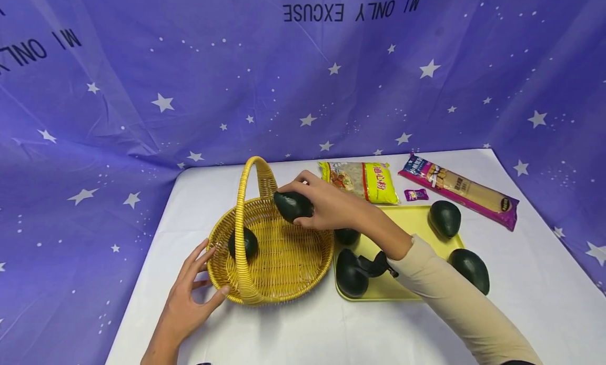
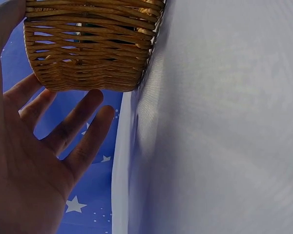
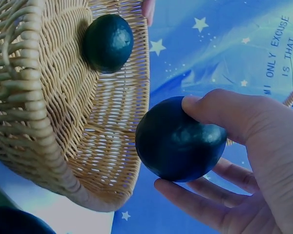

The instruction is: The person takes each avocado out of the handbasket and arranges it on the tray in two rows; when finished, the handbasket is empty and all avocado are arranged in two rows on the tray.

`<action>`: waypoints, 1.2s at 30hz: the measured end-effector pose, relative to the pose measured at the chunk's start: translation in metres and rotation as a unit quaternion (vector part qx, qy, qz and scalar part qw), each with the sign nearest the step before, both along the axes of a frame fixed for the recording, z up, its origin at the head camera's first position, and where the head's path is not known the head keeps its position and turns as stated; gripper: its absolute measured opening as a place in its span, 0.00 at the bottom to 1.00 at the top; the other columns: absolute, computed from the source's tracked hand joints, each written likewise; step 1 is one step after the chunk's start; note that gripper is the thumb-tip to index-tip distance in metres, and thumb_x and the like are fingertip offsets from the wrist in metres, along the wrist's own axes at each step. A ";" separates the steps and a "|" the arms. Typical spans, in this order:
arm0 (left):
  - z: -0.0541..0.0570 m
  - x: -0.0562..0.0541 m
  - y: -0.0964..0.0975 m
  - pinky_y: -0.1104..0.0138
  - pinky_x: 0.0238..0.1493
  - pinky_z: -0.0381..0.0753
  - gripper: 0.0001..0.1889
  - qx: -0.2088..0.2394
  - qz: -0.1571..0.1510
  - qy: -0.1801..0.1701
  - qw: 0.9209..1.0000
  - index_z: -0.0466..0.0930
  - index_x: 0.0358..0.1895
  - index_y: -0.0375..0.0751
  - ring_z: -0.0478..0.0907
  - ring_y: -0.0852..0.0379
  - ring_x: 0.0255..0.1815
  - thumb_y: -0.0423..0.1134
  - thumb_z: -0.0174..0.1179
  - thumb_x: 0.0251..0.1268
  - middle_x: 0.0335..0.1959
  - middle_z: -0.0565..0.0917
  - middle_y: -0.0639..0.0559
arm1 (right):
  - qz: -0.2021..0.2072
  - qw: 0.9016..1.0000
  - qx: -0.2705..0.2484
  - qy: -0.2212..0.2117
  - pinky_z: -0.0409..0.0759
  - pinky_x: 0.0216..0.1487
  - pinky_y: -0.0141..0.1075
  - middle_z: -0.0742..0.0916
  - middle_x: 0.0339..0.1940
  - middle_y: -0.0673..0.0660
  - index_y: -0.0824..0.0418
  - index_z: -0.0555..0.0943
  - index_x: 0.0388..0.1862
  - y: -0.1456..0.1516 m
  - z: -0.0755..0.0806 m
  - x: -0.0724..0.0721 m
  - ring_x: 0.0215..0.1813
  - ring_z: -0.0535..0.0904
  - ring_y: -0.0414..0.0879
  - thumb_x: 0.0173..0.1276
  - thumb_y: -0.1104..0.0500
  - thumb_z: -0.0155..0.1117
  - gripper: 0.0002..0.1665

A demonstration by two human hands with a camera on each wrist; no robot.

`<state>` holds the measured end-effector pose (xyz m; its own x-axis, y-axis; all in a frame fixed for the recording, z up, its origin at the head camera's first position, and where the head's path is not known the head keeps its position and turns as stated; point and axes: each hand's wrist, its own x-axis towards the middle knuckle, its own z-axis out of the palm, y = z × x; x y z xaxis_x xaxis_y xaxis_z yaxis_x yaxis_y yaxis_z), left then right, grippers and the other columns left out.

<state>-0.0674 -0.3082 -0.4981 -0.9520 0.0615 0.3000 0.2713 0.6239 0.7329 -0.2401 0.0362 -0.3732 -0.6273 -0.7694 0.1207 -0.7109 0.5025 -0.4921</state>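
Note:
My right hand (image 1: 331,203) holds a dark green avocado (image 1: 293,206) over the back right part of the yellow wicker basket (image 1: 289,254). In the right wrist view, thumb and fingers go round this avocado (image 3: 178,141). Another avocado (image 1: 244,243) lies inside the basket on its left side, partly behind the handle (image 1: 240,233). My left hand (image 1: 189,291) is at the basket's left side, fingers spread and fairly straight. In the left wrist view, its fingertips (image 2: 95,97) lie against or very near the woven wall (image 2: 88,63).
Right of the basket stands a yellow tray (image 1: 393,294) with several avocados, one (image 1: 468,270) at its right edge. Behind it lie a yellow food packet (image 1: 362,182), a small purple packet (image 1: 416,194) and a long purple noodle packet (image 1: 461,190). A starry purple cloth (image 1: 265,81) hangs behind.

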 end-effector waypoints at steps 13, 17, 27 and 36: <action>-0.002 0.001 0.000 0.80 0.54 0.83 0.49 0.006 0.001 0.001 1.000 0.68 0.83 0.49 0.73 0.71 0.63 0.32 0.80 0.57 0.87 0.60 0.53 | -0.036 0.999 -0.018 0.012 0.87 0.53 0.44 0.78 0.64 0.60 0.48 0.76 0.79 0.027 0.005 0.006 0.53 0.81 0.53 0.66 0.54 0.82 0.43; -0.001 0.001 0.001 0.81 0.53 0.82 0.49 0.020 -0.001 0.015 1.000 0.69 0.82 0.48 0.74 0.71 0.62 0.29 0.81 0.54 0.86 0.62 0.50 | -0.056 0.998 -0.015 0.019 0.85 0.50 0.45 0.78 0.64 0.60 0.48 0.76 0.79 0.038 0.006 0.007 0.53 0.79 0.55 0.65 0.53 0.83 0.44; -0.002 0.000 0.001 0.81 0.53 0.82 0.50 0.027 -0.002 0.018 0.999 0.69 0.82 0.47 0.74 0.70 0.62 0.27 0.81 0.53 0.86 0.62 0.48 | -0.085 0.996 -0.027 0.011 0.86 0.50 0.44 0.78 0.67 0.61 0.49 0.76 0.79 0.061 0.001 0.011 0.53 0.80 0.53 0.65 0.53 0.83 0.44; -0.003 -0.001 0.002 0.81 0.53 0.82 0.50 0.022 -0.002 0.011 1.000 0.69 0.82 0.48 0.74 0.71 0.62 0.29 0.81 0.53 0.87 0.61 0.50 | -0.116 0.992 -0.042 0.003 0.89 0.45 0.44 0.77 0.70 0.61 0.50 0.76 0.79 0.087 -0.003 0.013 0.52 0.81 0.54 0.65 0.54 0.83 0.44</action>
<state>-0.0682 -0.3058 -0.5008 -0.9446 0.0519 0.3242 0.2911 0.5892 0.7537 -0.2268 0.1232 -0.3767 -0.7853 -0.5916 0.1823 -0.5838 0.6099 -0.5359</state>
